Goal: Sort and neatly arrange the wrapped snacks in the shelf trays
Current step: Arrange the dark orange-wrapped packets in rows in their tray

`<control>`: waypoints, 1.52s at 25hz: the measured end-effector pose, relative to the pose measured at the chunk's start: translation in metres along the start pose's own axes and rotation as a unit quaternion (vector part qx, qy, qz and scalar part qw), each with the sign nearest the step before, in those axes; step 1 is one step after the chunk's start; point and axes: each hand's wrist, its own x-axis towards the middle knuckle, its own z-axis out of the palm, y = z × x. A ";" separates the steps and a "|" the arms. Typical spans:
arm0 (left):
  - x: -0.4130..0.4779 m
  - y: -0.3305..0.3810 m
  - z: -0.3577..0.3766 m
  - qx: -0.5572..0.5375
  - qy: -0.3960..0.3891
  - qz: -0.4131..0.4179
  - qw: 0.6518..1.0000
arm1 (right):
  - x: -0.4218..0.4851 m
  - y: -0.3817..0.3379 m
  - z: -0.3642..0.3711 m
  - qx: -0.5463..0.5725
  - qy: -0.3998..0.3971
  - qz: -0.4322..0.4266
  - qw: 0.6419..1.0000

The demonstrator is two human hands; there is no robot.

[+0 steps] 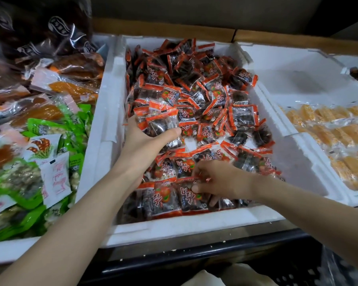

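Over at nine o'clock sits a white foam tray (19,247) heaped with mixed packets: green-wrapped snacks (19,188), clear packs of orange dried fruit (70,87) and dark bags (39,32) toward ten o'clock. Next to it, dead centre, the middle foam tray (110,112) is full of small wrapped snacks (205,96) with orange-red ends and dark contents, mostly jumbled, though a few along the six o'clock edge lie in a flatter row.

The person's left hand (147,145) reaches in along the tray's left wall, fingers curled and thumb pressed across a bunch of packets (159,120) that it grips above the pile. Just to the right and nearer the front edge, the right hand (219,178) lies low on the row of snacks, fingertips bent down and pinching at one wrapper (194,195); whether it is truly clasped I cannot tell.

Toward three o'clock, another foam tray (293,83) is bare at its far half and holds clear packs of yellow-orange pieces (339,131) at its right. A dark shelf rail (194,256) runs along the front.
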 end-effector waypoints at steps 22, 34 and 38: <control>-0.020 -0.006 0.035 0.009 -0.147 -0.044 0.988 | -0.036 0.015 -0.023 0.168 0.128 -0.117 0.970; -0.022 -0.005 0.033 -0.122 -0.203 -0.093 0.967 | -0.039 0.007 -0.030 0.300 0.153 -0.127 0.933; -0.019 -0.010 0.033 -0.103 -0.163 -0.058 0.980 | -0.050 0.011 -0.042 0.384 0.182 -0.078 0.902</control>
